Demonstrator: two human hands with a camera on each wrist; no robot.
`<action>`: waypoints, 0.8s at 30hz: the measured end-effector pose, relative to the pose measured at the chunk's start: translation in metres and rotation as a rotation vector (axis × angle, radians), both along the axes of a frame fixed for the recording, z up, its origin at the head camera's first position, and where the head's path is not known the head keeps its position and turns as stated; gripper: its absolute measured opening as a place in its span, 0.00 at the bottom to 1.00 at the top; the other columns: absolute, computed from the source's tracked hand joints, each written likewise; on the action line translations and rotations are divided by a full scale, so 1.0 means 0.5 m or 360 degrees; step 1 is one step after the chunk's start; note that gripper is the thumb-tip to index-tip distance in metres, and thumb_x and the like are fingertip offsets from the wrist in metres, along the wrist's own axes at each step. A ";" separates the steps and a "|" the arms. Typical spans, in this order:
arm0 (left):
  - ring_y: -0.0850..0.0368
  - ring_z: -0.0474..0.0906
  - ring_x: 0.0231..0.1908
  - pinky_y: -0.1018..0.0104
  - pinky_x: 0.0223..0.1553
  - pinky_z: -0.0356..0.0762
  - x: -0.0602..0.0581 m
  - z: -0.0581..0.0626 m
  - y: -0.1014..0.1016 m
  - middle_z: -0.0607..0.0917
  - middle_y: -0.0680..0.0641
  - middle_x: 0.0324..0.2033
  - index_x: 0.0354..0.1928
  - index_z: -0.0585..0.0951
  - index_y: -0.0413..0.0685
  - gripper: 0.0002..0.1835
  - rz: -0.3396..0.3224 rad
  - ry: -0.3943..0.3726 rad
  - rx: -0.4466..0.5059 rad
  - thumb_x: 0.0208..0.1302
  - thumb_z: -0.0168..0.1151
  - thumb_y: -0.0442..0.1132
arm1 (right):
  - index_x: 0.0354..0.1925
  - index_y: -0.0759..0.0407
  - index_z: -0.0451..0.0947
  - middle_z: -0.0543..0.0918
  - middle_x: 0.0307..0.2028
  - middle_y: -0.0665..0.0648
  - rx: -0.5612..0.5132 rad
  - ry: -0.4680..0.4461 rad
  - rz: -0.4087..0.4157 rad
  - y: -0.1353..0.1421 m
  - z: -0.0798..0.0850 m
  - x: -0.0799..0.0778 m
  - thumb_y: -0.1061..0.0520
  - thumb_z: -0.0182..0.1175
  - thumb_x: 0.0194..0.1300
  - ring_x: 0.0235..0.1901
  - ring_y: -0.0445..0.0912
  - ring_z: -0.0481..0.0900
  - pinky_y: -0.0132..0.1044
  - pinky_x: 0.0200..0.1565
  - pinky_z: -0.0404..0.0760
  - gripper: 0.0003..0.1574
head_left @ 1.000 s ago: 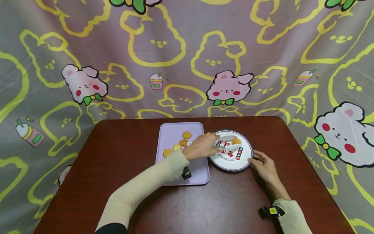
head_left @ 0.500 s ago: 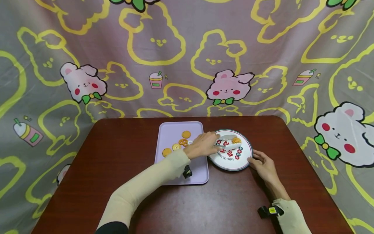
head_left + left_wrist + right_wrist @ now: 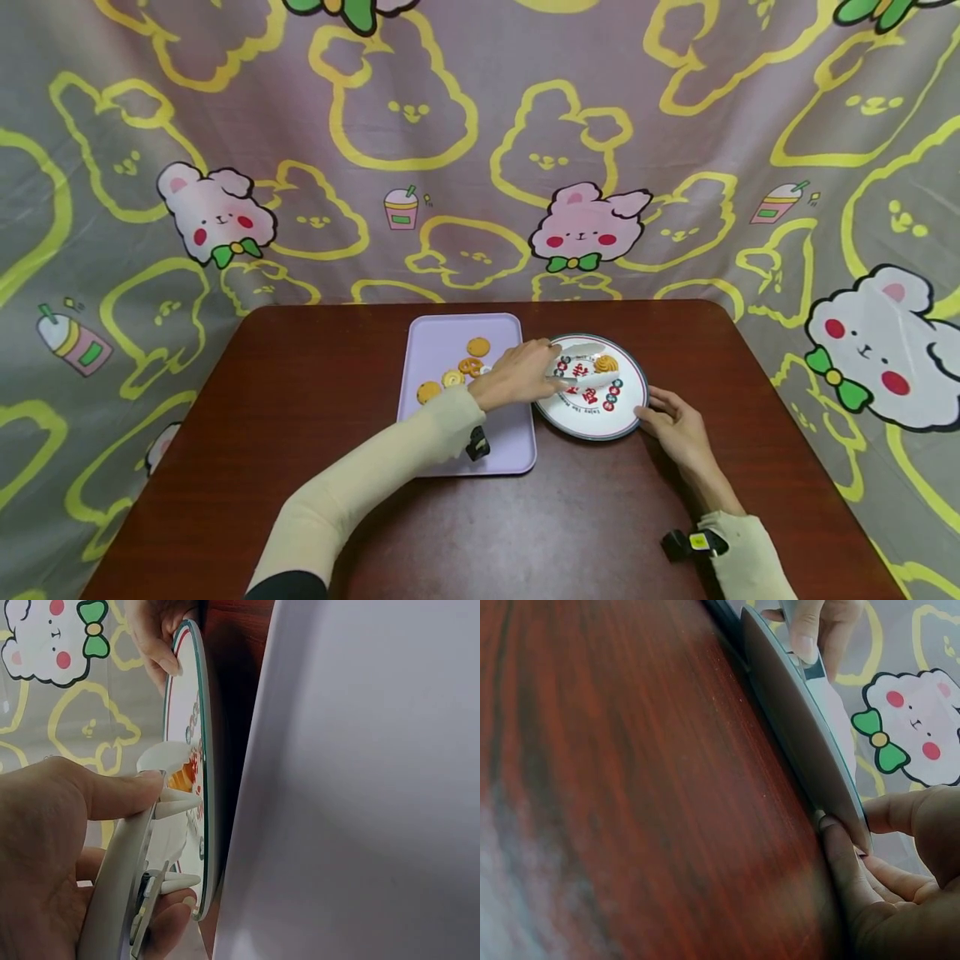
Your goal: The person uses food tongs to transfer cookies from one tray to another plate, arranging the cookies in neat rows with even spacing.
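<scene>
My left hand (image 3: 517, 373) holds a pair of tongs (image 3: 124, 877) with white tips, thumb on one arm and fingers on the other. The tips reach over a white round plate (image 3: 592, 425) with a green rim and red characters. Between the spread tips a swirled golden cookie (image 3: 606, 364) appears to lie on the plate. With my right hand (image 3: 681, 429) I pinch the plate's right edge, thumb above and fingers below, as the right wrist view also shows on the plate (image 3: 802, 727).
A lilac tray (image 3: 468, 458) lies left of the plate, partly under my left forearm. On it are round cookies (image 3: 477, 347), a pretzel (image 3: 471, 367) and a white ring-shaped piece. The brown table (image 3: 322, 358) ends at a patterned curtain (image 3: 450, 150).
The tong tips have spread slightly apart around the swirled cookie. Both hands stay almost in place, and the plate has hardly moved.
</scene>
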State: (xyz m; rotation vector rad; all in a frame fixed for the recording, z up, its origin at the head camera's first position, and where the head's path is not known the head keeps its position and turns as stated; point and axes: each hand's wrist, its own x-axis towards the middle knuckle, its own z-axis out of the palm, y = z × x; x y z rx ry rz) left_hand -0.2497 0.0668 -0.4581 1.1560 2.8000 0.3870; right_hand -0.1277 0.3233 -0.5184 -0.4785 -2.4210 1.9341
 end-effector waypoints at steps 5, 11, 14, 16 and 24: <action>0.55 0.80 0.45 0.60 0.39 0.82 0.002 0.001 -0.008 0.84 0.47 0.49 0.64 0.79 0.44 0.32 0.0006 -0.0009 0.0007 0.67 0.69 0.57 | 0.76 0.70 0.59 0.69 0.71 0.75 -0.0008 -0.0002 0.0003 0.000 0.001 -0.001 0.60 0.60 0.76 0.42 0.20 0.80 0.22 0.46 0.83 0.38; 0.54 0.80 0.52 0.56 0.48 0.83 0.011 0.002 -0.025 0.82 0.44 0.58 0.73 0.73 0.45 0.40 0.0055 -0.0014 0.0038 0.67 0.68 0.60 | 0.76 0.70 0.60 0.70 0.70 0.75 0.0005 0.0003 0.0000 -0.002 0.001 -0.001 0.60 0.61 0.75 0.42 0.20 0.80 0.22 0.46 0.83 0.38; 0.54 0.81 0.51 0.57 0.49 0.82 0.014 0.002 -0.037 0.82 0.45 0.58 0.73 0.73 0.44 0.41 0.0066 -0.0007 0.0089 0.65 0.69 0.60 | 0.76 0.70 0.61 0.72 0.68 0.74 0.0011 0.0014 -0.0008 -0.003 0.001 0.000 0.59 0.62 0.75 0.42 0.21 0.81 0.22 0.46 0.83 0.38; 0.54 0.81 0.51 0.58 0.49 0.82 0.015 0.003 -0.047 0.83 0.45 0.58 0.73 0.74 0.44 0.41 0.0062 -0.0004 0.0120 0.64 0.70 0.60 | 0.76 0.70 0.61 0.72 0.68 0.73 0.0016 0.0012 -0.0009 -0.003 0.001 0.001 0.59 0.62 0.75 0.42 0.21 0.81 0.23 0.46 0.83 0.38; 0.47 0.79 0.64 0.51 0.62 0.80 0.000 0.027 -0.085 0.81 0.40 0.65 0.75 0.71 0.39 0.45 0.0114 -0.0051 0.0182 0.64 0.70 0.60 | 0.77 0.69 0.59 0.68 0.72 0.75 0.0010 -0.0027 0.0010 -0.001 0.000 0.003 0.59 0.60 0.76 0.42 0.20 0.79 0.22 0.47 0.83 0.39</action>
